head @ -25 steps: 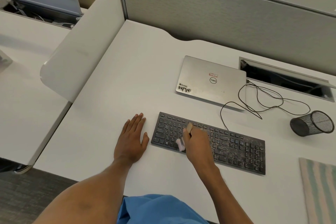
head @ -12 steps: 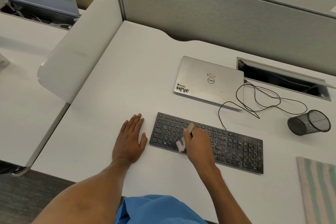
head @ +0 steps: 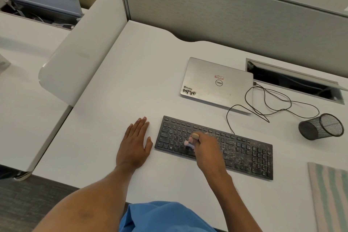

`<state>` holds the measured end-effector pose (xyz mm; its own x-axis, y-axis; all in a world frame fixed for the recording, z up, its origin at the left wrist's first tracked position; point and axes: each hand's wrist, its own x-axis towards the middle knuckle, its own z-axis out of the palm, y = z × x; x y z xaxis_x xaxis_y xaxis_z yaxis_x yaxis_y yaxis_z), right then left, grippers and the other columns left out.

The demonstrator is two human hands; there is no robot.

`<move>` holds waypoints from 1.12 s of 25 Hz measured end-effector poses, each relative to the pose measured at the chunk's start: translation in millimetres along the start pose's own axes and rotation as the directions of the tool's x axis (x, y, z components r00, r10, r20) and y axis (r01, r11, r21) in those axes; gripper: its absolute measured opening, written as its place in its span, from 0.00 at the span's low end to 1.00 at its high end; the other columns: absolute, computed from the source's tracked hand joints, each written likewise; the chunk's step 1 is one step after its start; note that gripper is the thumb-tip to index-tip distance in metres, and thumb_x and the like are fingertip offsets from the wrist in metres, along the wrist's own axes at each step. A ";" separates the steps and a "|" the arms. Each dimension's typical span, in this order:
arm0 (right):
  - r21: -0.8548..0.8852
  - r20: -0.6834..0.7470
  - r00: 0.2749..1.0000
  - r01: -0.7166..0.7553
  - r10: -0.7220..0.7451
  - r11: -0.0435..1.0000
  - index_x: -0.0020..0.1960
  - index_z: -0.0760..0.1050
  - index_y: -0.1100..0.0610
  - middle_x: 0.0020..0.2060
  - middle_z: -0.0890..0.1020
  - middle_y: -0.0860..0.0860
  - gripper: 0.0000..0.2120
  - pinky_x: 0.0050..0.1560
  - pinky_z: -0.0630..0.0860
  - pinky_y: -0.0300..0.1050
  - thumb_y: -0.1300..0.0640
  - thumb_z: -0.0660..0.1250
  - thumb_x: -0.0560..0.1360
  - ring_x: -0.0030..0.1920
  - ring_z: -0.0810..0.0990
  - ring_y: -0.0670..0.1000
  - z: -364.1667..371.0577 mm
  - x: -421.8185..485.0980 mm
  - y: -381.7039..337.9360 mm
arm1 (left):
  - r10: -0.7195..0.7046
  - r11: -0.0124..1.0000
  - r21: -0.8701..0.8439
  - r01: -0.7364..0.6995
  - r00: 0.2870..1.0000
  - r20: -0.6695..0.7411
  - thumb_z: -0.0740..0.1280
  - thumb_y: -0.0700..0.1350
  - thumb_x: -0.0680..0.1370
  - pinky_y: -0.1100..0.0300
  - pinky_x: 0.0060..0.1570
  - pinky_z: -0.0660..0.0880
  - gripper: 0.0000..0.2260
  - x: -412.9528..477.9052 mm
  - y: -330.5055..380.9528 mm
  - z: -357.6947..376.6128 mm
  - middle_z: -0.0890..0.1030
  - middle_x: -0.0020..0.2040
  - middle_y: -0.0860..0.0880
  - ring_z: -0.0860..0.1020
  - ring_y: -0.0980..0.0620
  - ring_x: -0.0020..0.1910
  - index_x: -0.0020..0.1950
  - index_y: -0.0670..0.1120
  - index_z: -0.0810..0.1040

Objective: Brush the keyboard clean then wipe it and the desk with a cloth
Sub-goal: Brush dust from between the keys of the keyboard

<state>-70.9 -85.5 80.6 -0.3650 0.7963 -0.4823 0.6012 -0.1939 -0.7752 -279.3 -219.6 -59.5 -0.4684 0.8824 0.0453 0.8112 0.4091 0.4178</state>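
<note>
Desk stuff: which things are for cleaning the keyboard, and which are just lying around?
For the job:
keyboard
brush, held in the right hand
cloth
desk

Just lying about:
laptop, closed
cable
mesh cup, on its side

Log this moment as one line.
step: brushing keyboard | right hand: holds brush | left hand: flat on desk | debris: right keys | cloth: untouched
</note>
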 end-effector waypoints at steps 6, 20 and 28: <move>-0.214 -0.034 0.989 0.135 -0.146 0.967 0.41 0.75 0.45 0.40 0.80 0.41 0.15 0.54 0.80 0.45 0.58 0.60 0.84 0.45 0.83 0.44 4.3 -0.9 -4.4 | -0.005 1.000 -0.005 0.005 1.000 0.004 0.54 0.53 0.83 0.52 0.84 0.51 0.28 0.0 0.7 0.1 0.60 0.85 0.52 0.55 0.56 0.84 0.84 0.47 0.64; -0.008 -0.016 0.999 0.027 -0.027 1.000 0.46 0.80 0.49 0.41 0.84 0.43 0.12 0.39 0.74 0.28 0.58 0.61 0.83 0.48 0.85 0.45 15.9 -4.2 -6.2 | 0.000 1.000 -0.003 0.000 1.000 -0.004 0.55 0.52 0.83 0.52 0.83 0.51 0.28 -0.2 0.8 -0.1 0.61 0.85 0.51 0.56 0.55 0.84 0.83 0.46 0.65; -0.009 -0.106 0.992 -0.075 0.073 0.997 0.46 0.78 0.46 0.46 0.84 0.47 0.10 0.54 0.80 0.46 0.55 0.60 0.81 0.46 0.82 0.45 13.9 -10.0 11.6 | -0.003 1.000 -0.001 0.003 1.000 -0.001 0.55 0.52 0.83 0.54 0.84 0.49 0.28 -0.5 0.9 -1.0 0.61 0.85 0.52 0.55 0.56 0.84 0.84 0.47 0.64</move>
<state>-70.2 -103.7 70.8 -0.2427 0.8362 -0.4918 0.6329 -0.2477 -0.7335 -278.7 -219.9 -58.2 -0.4710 0.8810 0.0454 0.8096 0.4112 0.4189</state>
